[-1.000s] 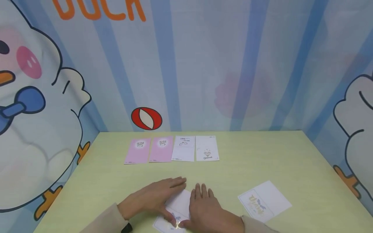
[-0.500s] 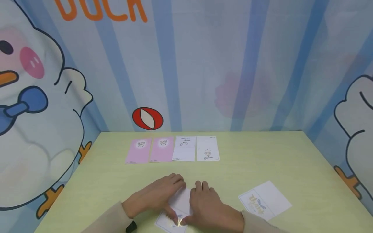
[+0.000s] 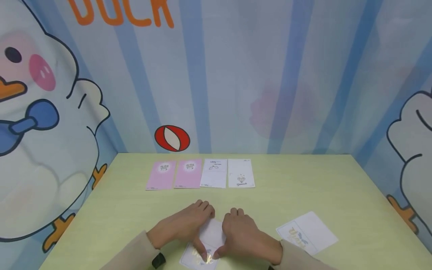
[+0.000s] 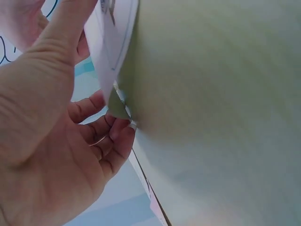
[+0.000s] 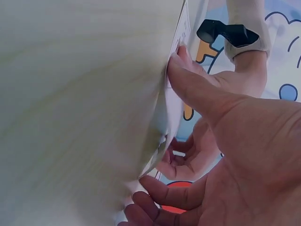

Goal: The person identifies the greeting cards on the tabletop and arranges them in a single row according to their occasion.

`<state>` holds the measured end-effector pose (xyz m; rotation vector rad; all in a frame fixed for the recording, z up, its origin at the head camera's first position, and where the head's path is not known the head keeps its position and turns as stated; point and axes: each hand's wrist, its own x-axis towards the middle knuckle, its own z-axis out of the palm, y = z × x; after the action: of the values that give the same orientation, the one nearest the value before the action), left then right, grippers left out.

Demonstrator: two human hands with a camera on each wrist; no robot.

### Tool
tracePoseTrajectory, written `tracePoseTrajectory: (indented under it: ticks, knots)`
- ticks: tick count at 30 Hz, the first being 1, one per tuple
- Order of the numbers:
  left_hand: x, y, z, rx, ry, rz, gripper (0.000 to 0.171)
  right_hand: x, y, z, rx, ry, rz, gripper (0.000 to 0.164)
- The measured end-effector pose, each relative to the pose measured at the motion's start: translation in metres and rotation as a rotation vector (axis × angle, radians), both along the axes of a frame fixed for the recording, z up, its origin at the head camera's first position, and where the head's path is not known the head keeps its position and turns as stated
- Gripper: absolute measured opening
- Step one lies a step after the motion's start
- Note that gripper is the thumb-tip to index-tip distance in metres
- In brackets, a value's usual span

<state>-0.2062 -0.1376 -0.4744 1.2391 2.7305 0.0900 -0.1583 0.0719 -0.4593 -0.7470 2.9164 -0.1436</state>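
Note:
A white card (image 3: 212, 235) with gold lettering and a pale blue border on its near part lies between my hands at the front of the table. My left hand (image 3: 189, 226) holds its left side, thumb on the lettered part and fingers curled at the far corner. My right hand (image 3: 243, 234) holds the right side the same way, its thumb tip close to the left thumb. In the left wrist view the card (image 4: 113, 47) bows up from the table at its far end, and the left fingertips (image 4: 123, 133) are right at that edge. The right wrist view also shows the bend.
A similar white card (image 3: 318, 231) with gold lettering lies angled to the right. Along the back of the yellow table (image 3: 303, 180) are two pink cards (image 3: 161, 175) and two white cards (image 3: 241, 173) in a row. A cartoon duck backdrop (image 3: 229, 75) stands behind.
The fingers of both hands, straighter a second ago, have curled in at the card's far corners. Both hands and the card have shifted slightly to the right in the head view.

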Motion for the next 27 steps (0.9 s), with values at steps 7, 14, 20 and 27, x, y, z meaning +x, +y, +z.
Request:
tracePoseTrajectory:
  ticks: [7, 14, 20, 27]
  knots:
    - [0.003, -0.002, -0.003, 0.039, -0.071, 0.044, 0.102, 0.0, 0.0, -0.003, -0.044, 0.006, -0.01, 0.085]
    - [-0.001, -0.006, 0.002, 0.184, -0.281, 0.115, 0.073, -0.007, 0.004, -0.002, -0.159, -0.145, 0.012, 0.071]
    - [-0.003, -0.012, 0.008, 0.299, -0.466, 0.162, 0.041, -0.014, 0.012, 0.002, -0.421, -0.344, 0.057, 0.035]
    - [0.001, -0.018, 0.009, 0.381, -0.514, 0.226, 0.037, -0.015, 0.015, 0.006, -0.503, -0.471, 0.02, 0.029]
